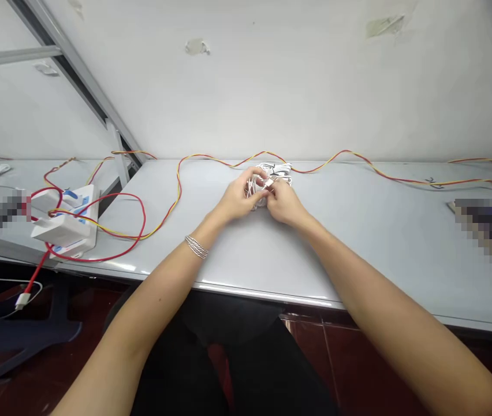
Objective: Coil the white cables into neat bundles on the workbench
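Near the back of the grey table, my left hand (242,195) has its fingers curled round a coiled white cable (252,186). My right hand (284,201) meets it from the right, its fingers closed on the same cable beside a small white plug (268,182). Just behind my hands lies another bundle of white cable (279,169) with a dark tie round it. My fingers cover part of the coil. A silvery bracelet (196,247) is on my left wrist.
A white power strip (92,222) with adapters and a looped red cable stands at the left. Red and yellow wires (205,155) run along the back edge. A blurred item (491,231) lies at the right; a white wall (293,86) rises behind.
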`<state>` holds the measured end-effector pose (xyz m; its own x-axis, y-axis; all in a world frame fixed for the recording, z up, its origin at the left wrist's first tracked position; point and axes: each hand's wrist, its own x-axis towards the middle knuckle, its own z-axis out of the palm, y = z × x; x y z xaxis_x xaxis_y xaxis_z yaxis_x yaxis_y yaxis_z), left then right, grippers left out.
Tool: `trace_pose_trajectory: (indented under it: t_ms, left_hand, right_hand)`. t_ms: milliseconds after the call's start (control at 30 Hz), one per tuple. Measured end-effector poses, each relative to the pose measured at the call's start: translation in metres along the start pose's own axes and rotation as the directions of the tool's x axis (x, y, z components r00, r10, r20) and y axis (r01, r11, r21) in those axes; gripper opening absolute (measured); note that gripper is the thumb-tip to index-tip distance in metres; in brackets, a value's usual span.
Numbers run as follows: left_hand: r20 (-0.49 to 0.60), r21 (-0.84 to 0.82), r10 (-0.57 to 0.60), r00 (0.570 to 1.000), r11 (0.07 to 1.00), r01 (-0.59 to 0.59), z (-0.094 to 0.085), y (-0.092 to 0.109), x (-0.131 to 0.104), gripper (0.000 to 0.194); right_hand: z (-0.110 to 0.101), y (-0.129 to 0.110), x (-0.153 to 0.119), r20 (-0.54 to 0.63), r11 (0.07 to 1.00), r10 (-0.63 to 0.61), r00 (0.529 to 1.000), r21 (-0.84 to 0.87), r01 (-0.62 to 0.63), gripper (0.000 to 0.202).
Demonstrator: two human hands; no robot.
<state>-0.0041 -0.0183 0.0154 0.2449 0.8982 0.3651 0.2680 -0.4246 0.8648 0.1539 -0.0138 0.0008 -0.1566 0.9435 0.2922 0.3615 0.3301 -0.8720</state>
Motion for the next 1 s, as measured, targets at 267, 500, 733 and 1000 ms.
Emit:
trace_pose_trajectory:
  t_ms: [267, 500, 733, 1000]
  left_hand:
    - [0.035, -0.192, -0.134, 0.990, 0.972, 0.139, 0.003, -0.013, 0.003, 0.030]
    - [-0.134, 0.190, -0.090, 0.987, 0.975, 0.115, 0.000, -0.009, 0.004, 0.020]
    - [-0.119, 0.223, 0.018, 0.993, 0.975, 0.009, 0.004, -0.005, 0.003, 0.028]
    - [0.028, -0.162, -0.145, 0.989, 0.976, 0.147, -0.003, 0.001, 0.001, 0.040]
  right_hand:
    - [-0.002, -0.009, -0.004, 0.138, 0.998, 0.016, 0.990, 0.062, -0.024, 0.021]
    - [-0.001, -0.020, -0.006, 0.066, 0.923, 0.119, 0.991, 0.360, -0.135, 0.017]
    - [0.001, -0.008, -0.003, -0.147, 0.963, 0.165, 0.975, 0.239, -0.126, 0.018]
    - [-0.011, -0.001, 0.003, -0.277, 0.967, 0.208, 0.938, 0.203, -0.154, 0.018]
